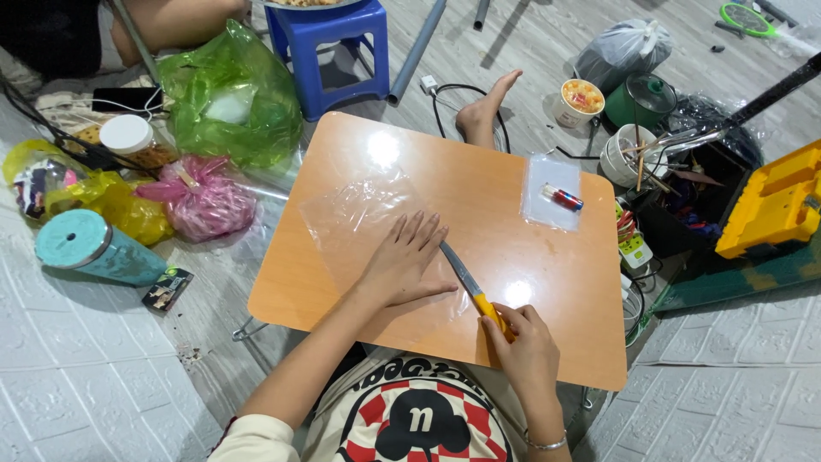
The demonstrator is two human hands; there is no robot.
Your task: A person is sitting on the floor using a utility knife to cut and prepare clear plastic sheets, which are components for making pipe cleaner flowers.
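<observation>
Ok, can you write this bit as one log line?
left hand: flat on clear plastic sheet | right hand: holds knife | surface: wooden table

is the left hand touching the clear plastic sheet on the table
Touching. The head view shows the left hand pressed flat, fingers spread, on the clear plastic sheet, with no gap visible.

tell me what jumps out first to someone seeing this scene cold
The orange low table fills the middle, with the left hand pressed flat on a clear plastic sheet and the right hand gripping a yellow-handled knife along that hand's edge. A small clear bag holding a red item lies near the table's far right. On the floor to the left, a bright green plastic bag stands out beside a blue stool.
</observation>
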